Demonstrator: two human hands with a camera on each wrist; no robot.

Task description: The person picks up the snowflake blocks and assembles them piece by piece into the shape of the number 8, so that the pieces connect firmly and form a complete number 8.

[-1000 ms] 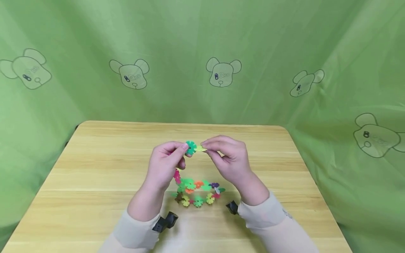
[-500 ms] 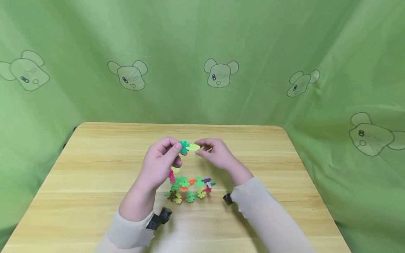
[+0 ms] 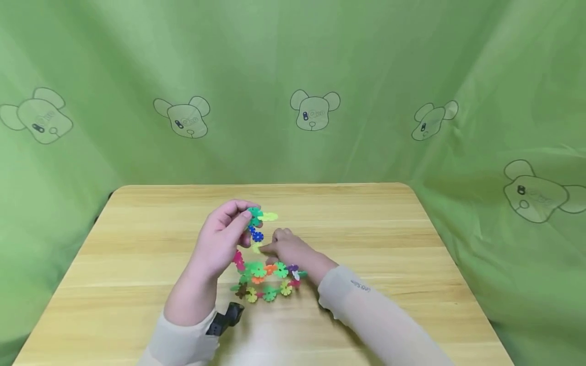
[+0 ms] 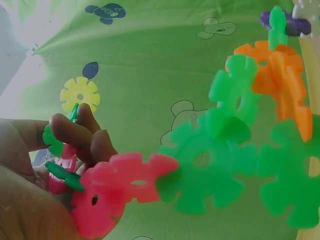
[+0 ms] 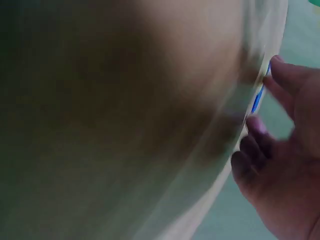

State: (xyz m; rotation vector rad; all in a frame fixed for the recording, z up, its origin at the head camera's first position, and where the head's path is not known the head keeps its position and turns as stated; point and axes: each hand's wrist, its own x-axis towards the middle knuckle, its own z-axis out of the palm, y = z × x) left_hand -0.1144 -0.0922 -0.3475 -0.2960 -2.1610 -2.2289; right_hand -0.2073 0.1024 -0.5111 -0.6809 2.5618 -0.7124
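Between thumb and fingers my left hand (image 3: 224,239) pinches a teal snowflake disc (image 3: 254,216), with a yellow disc (image 3: 269,216) slotted edge-on into its right side. Pink discs (image 4: 97,200) run past the palm in the left wrist view. Just below the fingers show small blue discs (image 3: 258,237) and another yellow disc (image 3: 256,248). My right hand (image 3: 295,251) reaches over, its extended fingertip at that lower yellow disc; whether it touches cannot be told. A gap shows between thumb and fingers in the right wrist view (image 5: 285,145).
A loop of joined snowflake discs (image 3: 270,293) in green, yellow, orange, purple and pink lies below the hands on the wooden table (image 3: 380,223). A green curtain (image 3: 252,61) with mouse drawings surrounds the table. A black wrist camera (image 3: 226,318) sits on the left sleeve.
My right hand has let go of the yellow disc joined to the teal one and moved down and left towards the lower discs. My left hand has shifted slightly left, still holding the teal disc.
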